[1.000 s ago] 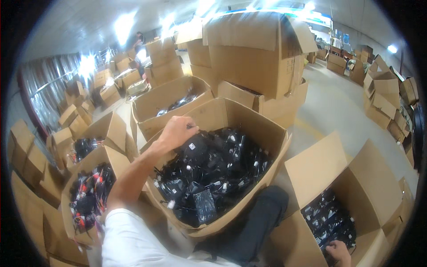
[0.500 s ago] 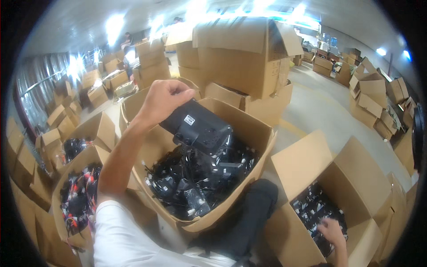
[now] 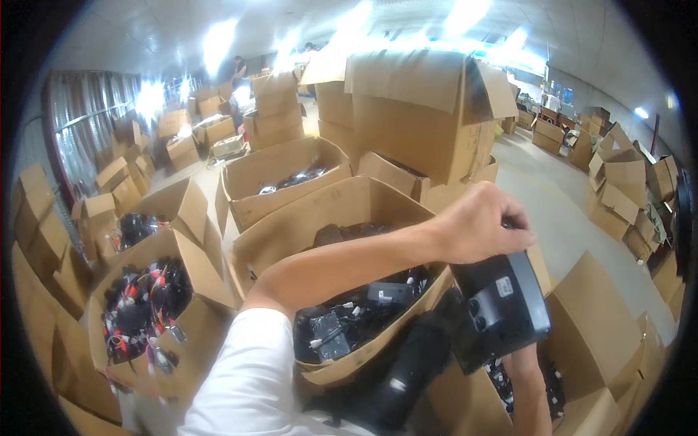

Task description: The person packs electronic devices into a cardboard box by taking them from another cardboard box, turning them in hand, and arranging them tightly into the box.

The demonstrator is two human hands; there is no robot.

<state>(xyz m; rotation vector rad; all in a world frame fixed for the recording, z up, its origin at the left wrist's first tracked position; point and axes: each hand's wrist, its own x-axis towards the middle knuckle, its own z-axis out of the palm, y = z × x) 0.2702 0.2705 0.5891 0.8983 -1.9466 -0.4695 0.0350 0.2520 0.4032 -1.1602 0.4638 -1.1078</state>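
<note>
My left hand [image 3: 483,225] reaches across to the right, its fingers closed on the upper edge of a black plastic casing [image 3: 502,305]. The casing is flat and boxy, with a small white label and two round knobs on its face. It hangs tilted above the carton at my lower right [image 3: 589,320], where small black parts with white bits [image 3: 554,389] show. My right forearm comes up from below to the casing's lower edge, which hides my right hand [image 3: 520,357] almost wholly; its fingers do not show.
Before me stands a carton [image 3: 291,243] of black devices and cables. On the left, another carton [image 3: 207,312] holds parts with red and orange wires. Farther back are a carton [image 3: 283,163], a large box [image 3: 407,109] and stacked boxes [image 3: 618,174] at the right.
My left hand has carried the black casing from above the middle carton to the right. My right hand, seen among the small parts before, is now behind the casing. The view has shifted.
</note>
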